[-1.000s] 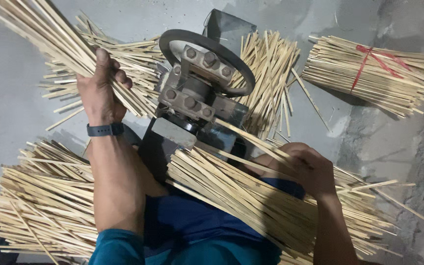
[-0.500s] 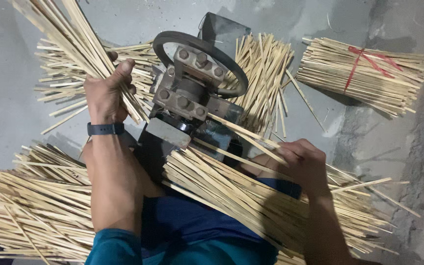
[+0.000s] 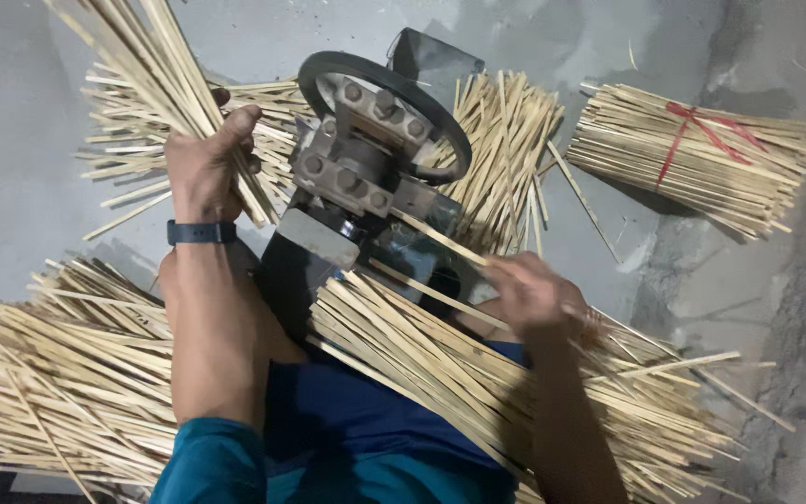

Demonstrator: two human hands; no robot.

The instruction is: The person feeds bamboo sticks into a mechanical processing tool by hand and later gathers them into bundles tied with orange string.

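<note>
Bamboo sticks (image 3: 142, 65) — thin, pale bundle gripped in left hand (image 3: 202, 163), right hand (image 3: 534, 294) pinching one stick (image 3: 440, 241) at metal machine (image 3: 366, 177).

We are in a small craft workshop, working low on a bare concrete floor (image 3: 11, 103). A hand-fed metal machine with a black wheel (image 3: 380, 140) stands among loose heaps of bamboo sticks (image 3: 67, 373) and a red-tied bundle (image 3: 701, 154).

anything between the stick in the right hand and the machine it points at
Nothing visible. The right hand holds one thin pale bamboo stick whose far end already reaches the grey metal machine with the black wheel. The loose stick pile on the lap lies below its path.
</note>
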